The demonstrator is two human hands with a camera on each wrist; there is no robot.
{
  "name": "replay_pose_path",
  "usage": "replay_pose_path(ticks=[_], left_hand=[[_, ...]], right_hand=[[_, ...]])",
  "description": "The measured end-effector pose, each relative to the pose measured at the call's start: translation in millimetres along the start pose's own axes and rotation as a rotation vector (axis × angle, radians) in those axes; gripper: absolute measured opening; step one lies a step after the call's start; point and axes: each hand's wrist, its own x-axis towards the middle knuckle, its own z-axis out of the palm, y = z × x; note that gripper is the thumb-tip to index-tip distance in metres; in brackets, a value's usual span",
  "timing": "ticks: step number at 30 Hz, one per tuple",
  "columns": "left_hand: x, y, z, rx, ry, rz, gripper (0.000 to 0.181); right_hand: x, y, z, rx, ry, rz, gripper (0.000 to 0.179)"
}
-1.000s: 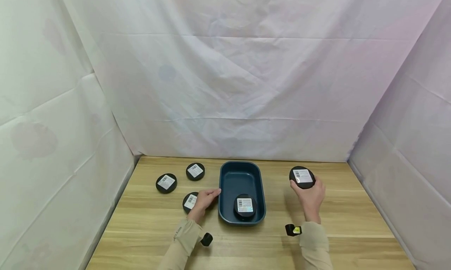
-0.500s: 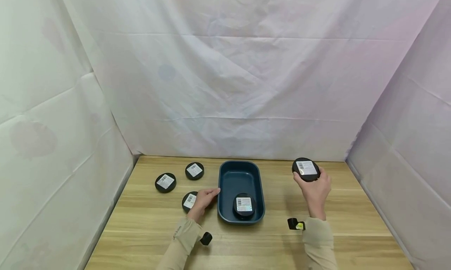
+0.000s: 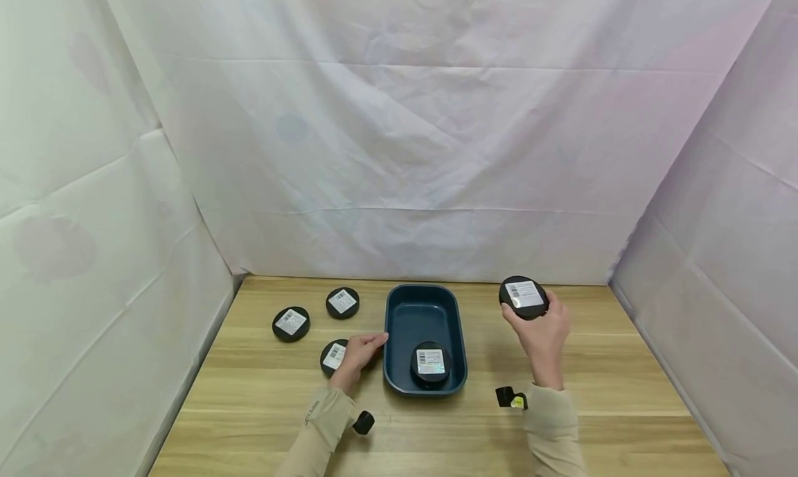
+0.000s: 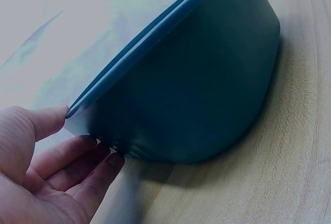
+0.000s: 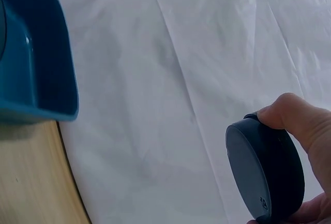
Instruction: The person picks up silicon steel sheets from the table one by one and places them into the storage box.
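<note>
In the head view, my right hand [image 3: 544, 331] holds up a thick black disc [image 3: 524, 298] with a white barcode label, right of a dark blue rectangular tray [image 3: 419, 318]. Thumb and fingers grip the disc by its edge, as the right wrist view shows; its flat underside [image 5: 247, 175] bears a small printed mark. My left hand [image 3: 359, 356] is at the tray's left side. There the thumb [image 4: 50, 120] touches the rim and the other fingertips rest against the outer wall. A similar labelled disc [image 3: 431, 363] lies inside the tray's near end.
Left of the tray, on the wooden table [image 3: 249, 408], lie a far disc [image 3: 342, 302], a leftmost disc [image 3: 291, 323] and a disc [image 3: 333, 357] partly hidden by my left hand. White cloth [image 3: 399, 151] hangs behind the table and at both sides.
My right hand has carried its disc upward and away from me, first drifting right, then back left toward the tray. The left hand stays at the tray's side.
</note>
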Motion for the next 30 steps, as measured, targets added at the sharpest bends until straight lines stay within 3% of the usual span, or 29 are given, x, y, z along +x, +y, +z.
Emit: replay_pose_path(ticks=[16,30], left_hand=[[-0.5,0.9,-0.6,0.007,0.003,0.003,0.033],[-1.0,0.8,-0.3,0.003,0.014,0.012,0.035]], right_hand=[[-25.6,-34.8,37.6,0.038,-0.072,-0.073,0.07],[-42.8,-60.9,57.9,0.052,-0.154,-0.109,0.071]])
